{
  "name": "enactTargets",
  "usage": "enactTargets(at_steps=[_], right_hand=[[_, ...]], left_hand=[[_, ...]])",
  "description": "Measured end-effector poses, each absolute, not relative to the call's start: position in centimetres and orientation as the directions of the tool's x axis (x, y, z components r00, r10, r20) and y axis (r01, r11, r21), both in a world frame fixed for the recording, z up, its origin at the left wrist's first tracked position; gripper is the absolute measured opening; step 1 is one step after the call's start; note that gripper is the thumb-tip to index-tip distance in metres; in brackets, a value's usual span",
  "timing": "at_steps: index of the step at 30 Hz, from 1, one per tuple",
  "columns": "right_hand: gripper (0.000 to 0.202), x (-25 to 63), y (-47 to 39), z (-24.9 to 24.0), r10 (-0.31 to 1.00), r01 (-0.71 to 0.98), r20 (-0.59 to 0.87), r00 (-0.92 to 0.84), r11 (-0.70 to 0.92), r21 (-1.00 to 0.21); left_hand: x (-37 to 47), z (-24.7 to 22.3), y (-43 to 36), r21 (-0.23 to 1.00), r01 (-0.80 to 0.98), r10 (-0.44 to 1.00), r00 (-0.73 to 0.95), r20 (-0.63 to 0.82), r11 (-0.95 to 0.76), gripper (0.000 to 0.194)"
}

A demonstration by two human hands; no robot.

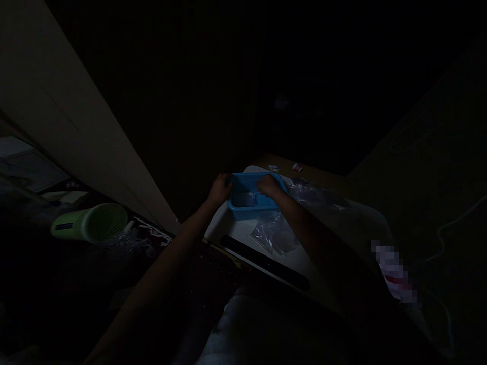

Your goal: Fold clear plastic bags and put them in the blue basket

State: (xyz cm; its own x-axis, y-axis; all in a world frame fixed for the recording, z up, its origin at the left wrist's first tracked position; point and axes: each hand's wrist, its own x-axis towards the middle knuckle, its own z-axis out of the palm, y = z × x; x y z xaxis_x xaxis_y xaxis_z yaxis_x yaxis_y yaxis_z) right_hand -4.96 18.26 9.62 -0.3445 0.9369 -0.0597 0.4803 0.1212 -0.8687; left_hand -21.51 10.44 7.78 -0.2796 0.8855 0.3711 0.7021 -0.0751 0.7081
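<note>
My left hand is at the left end of a blue plastic tub, near the middle of the frame, fingers bent around the rim in a loose clasp. My right hand reaches into the right part of the tub, fingers curled in toward the palm; the light is too poor for me to tell whether they pinch anything. Clear plastic lies on the tub's floor, between my two hands. The tub sits upright toward the far end of a white tabletop. Just below it in the frame, under my right forearm, a crumpled clear plastic bag is spread on the surface, and a long black strip runs slantwise along the near edge. More clear film lies right of the tub. Two small wrappers, one pale and one reddish, lie beyond it. At the lower left, a green perforated basket rests on its side; a white cable trails at the far right.
</note>
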Motion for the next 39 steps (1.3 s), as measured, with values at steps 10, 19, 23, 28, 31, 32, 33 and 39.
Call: enactTargets(at_steps=[10, 19, 23, 28, 31, 32, 33, 39], right_hand=[[0.035, 7.0, 12.5, 11.3, 0.752, 0.627, 0.654, -0.083, 0.550, -0.552], [0.032, 17.6, 5.1, 4.3, 0.854, 0.882, 0.474, -0.217, 0.379, -0.279], [0.034, 18.6, 3.6, 1.8, 0.892, 0.905, 0.412, -0.187, 0.320, -0.281], [0.040, 18.6, 3.6, 0.8, 0.881, 0.899, 0.419, -0.218, 0.349, -0.266], [0.038, 18.2, 3.5, 1.2, 0.889, 0.929, 0.386, -0.247, 0.331, -0.166], [0.036, 18.1, 3.4, 1.4, 0.894, 0.939, 0.375, -0.244, 0.315, -0.141], [0.034, 18.0, 3.2, 1.5, 0.899, 0.945, 0.366, -0.240, 0.303, -0.124], [0.032, 17.9, 2.8, 1.6, 0.905, 0.945, 0.341, -0.254, 0.307, -0.112]], left_hand=[[-14.9, 13.0, 7.8, 0.462, 0.851, 0.765, -0.120, 0.633, -0.249, 0.030], [-2.0, 5.8, 4.8, 0.434, 0.664, 0.776, 0.385, 0.500, -0.609, 0.036], [1.3, 1.7, 4.7, 0.387, 0.608, 0.719, 0.549, 0.427, -0.694, 0.032], [2.7, 0.2, 6.0, 0.280, 0.667, 0.714, 0.565, 0.414, -0.690, 0.033], [2.7, -0.1, 6.4, 0.239, 0.715, 0.732, 0.530, 0.428, -0.657, 0.034], [2.7, -0.1, 6.4, 0.232, 0.728, 0.740, 0.520, 0.427, -0.645, 0.034], [2.7, -0.2, 6.4, 0.225, 0.739, 0.747, 0.513, 0.423, -0.635, 0.035], [2.5, 0.1, 5.7, 0.151, 0.809, 0.798, 0.497, 0.341, -0.568, 0.040]])
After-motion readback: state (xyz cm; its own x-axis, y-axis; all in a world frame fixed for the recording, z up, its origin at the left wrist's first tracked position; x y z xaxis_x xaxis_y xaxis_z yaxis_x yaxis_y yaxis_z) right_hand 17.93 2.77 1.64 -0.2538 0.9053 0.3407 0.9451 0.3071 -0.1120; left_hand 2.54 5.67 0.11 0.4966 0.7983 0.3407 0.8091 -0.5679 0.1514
